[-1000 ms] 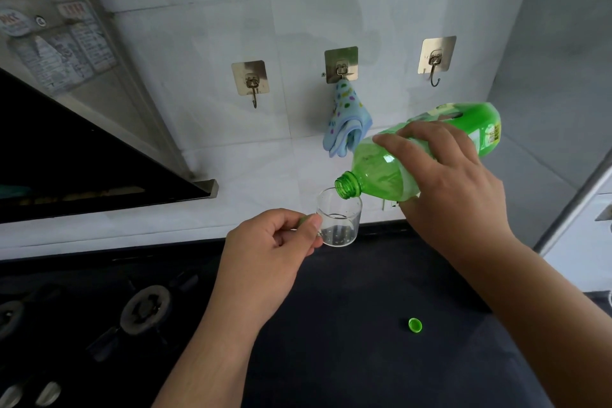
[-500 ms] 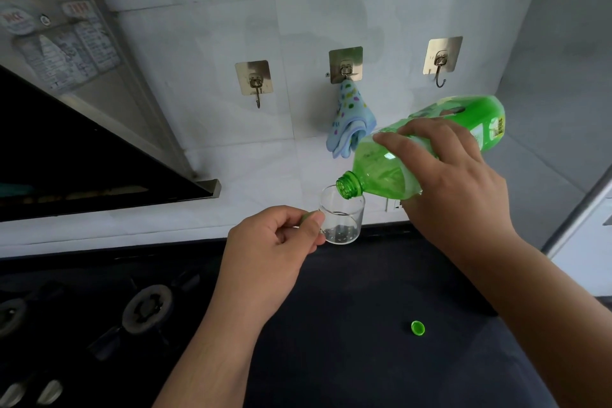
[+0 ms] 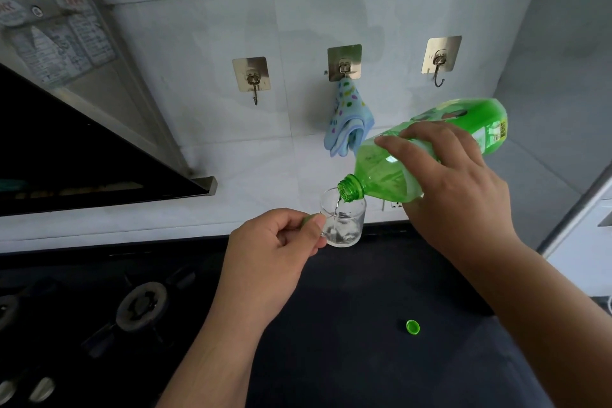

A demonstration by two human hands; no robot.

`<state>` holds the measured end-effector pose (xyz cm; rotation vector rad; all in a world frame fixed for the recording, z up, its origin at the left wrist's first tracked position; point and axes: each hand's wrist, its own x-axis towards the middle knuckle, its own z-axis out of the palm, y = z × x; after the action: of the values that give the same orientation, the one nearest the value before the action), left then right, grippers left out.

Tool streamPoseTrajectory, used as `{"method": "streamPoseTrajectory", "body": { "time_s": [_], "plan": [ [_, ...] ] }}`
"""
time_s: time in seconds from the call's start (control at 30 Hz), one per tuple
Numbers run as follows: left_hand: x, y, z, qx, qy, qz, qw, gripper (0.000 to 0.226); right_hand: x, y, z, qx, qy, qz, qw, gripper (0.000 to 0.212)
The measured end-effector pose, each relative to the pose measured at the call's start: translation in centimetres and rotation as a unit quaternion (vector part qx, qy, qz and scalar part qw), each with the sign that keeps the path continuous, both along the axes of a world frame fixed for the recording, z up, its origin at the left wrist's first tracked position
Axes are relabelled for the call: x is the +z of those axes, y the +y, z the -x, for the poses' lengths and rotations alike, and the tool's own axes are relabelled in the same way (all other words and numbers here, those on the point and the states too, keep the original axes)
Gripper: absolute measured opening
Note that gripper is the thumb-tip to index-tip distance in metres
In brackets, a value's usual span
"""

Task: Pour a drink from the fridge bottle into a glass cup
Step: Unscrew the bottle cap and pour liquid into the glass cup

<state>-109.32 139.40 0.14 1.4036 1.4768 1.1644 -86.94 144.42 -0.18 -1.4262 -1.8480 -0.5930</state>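
Note:
My right hand [image 3: 453, 189] grips a green plastic bottle [image 3: 381, 172] around its middle and tilts it neck-down to the left. Its open mouth sits over the rim of a small clear glass cup [image 3: 346, 225]. A thin clear stream runs from the mouth into the cup, which holds a little liquid at the bottom. My left hand [image 3: 275, 248] pinches the cup's handle and keeps the cup upright above the dark counter [image 3: 347, 358]. The bottle's green cap [image 3: 413, 327] lies on the counter below my right forearm.
A gas hob burner [image 3: 140, 306] and knobs [image 3: 41, 387] sit at the lower left. A range hood [image 3: 82, 129] juts out at the upper left. Three wall hooks hang behind; the middle one holds a blue dotted cloth [image 3: 347, 122]. A fridge edge [image 3: 583, 202] stands at right.
The bottle has tipped a bit further and liquid now streams into the cup; the level in the cup has risen slightly. Both hands have stayed nearly in place.

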Motion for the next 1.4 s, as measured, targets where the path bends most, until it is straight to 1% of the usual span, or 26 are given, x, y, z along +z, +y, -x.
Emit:
{"method": "streamPoseTrajectory", "body": {
  "time_s": [0.47, 1.17, 1.4],
  "plan": [
    [-0.4, 0.3, -0.2, -0.001, 0.001, 0.003, 1.000, 0.012, -0.3, 0.1, -0.2, -0.004, -0.004, 0.003, 1.000, 0.069],
    [-0.9, 0.8, -0.2, -0.010, 0.003, 0.002, 1.000, 0.014, -0.4, 0.4, -0.2, -0.004, -0.017, -0.020, 1.000, 0.066],
    [-1.1, 1.0, 0.1, -0.006, 0.006, 0.003, 1.000, 0.012, -0.4, 0.8, -0.3, -0.006, -0.024, -0.030, 0.999, 0.068]
  ]
}}
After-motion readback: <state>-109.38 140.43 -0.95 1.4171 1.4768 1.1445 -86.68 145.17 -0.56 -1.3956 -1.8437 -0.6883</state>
